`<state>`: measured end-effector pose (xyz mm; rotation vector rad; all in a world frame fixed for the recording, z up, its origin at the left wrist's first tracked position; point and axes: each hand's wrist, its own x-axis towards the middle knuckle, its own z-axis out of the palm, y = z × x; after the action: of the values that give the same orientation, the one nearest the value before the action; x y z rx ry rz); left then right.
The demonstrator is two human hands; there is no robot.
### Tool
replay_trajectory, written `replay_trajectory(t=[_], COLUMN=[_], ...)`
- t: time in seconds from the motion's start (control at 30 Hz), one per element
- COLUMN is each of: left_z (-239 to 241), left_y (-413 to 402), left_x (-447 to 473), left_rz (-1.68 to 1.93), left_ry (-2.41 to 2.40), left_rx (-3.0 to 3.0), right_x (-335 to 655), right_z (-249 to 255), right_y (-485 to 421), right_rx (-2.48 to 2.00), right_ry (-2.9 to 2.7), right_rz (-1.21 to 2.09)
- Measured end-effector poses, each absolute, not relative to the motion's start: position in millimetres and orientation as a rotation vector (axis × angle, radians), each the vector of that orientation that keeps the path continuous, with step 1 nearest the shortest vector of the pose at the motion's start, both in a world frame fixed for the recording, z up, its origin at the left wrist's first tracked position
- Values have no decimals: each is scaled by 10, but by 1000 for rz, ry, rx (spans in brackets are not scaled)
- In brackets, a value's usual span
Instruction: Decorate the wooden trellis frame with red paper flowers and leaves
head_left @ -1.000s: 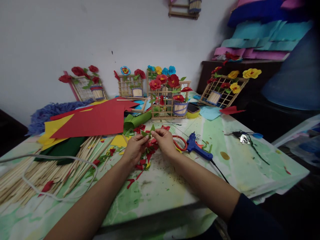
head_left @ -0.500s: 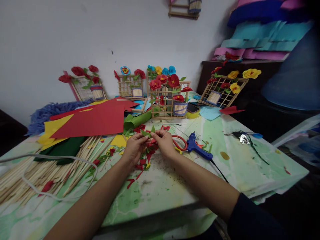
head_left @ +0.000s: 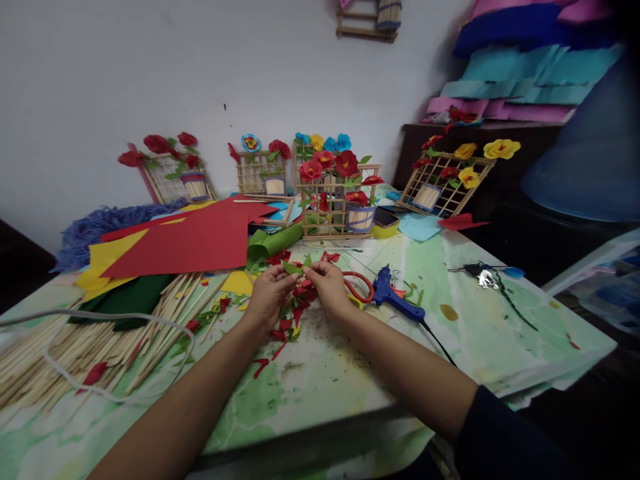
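Green paper leaves (head_left: 292, 268) are pinched at the fingertips of my left hand (head_left: 270, 295), at the middle of the table. Close beside it, my right hand (head_left: 327, 287) grips the same green piece between thumb and fingers, with one leaf tip pointing up. Red paper scraps (head_left: 300, 307) lie below and between both hands. Just right of my right hand are red-handled scissors (head_left: 364, 283), their blades hidden. A blue glue gun (head_left: 395, 297) rests beyond them, its cord running toward the table's front edge.
A bamboo lattice with red paper flowers (head_left: 337, 200) stands behind my hands; similar ones line the wall. Red paper sheets (head_left: 185, 243) and bamboo sticks (head_left: 95, 353) cover the left side, crossed by a grey cable (head_left: 150, 317). A keychain (head_left: 487, 279) lies at right.
Both hands stay in place on the green leaves. The right leaf tip has shifted very slightly; the rest of the table looks the same.
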<state>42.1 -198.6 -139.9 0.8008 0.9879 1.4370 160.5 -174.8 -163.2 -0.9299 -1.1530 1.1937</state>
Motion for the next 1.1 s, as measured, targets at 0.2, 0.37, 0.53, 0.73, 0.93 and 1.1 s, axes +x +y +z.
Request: replay_trajectory(t=[0.2, 0.37, 0.53, 0.73, 0.93, 1.1], left_z=[-1442, -1473, -1467, -1466, -1446, -1466], left_y=[-1963, -1945, -1953, -1954, -1961, -1955], left_x=[401, 386, 390, 391, 388, 379], left_rz=[1427, 1424, 1440, 1422, 1428, 1396], left_ry=[990, 978, 981, 979, 1041, 1044], left_rx=[888, 945, 942, 982, 981, 968], right_x=[1615, 1616, 1617, 1614, 1606, 1580], right_z=[-1635, -1613, -1625, -1622, -1611, -1628], right_y=[-1746, -1756, -1749, -1742, -1744, -1735], right_rx=[-946, -942, -964, -953, -998, -1016], right_ry=[-1142, -1155, -1189, -1198, -1248, -1234], right_rz=[1221, 1221, 1176, 1157, 1082, 1100])
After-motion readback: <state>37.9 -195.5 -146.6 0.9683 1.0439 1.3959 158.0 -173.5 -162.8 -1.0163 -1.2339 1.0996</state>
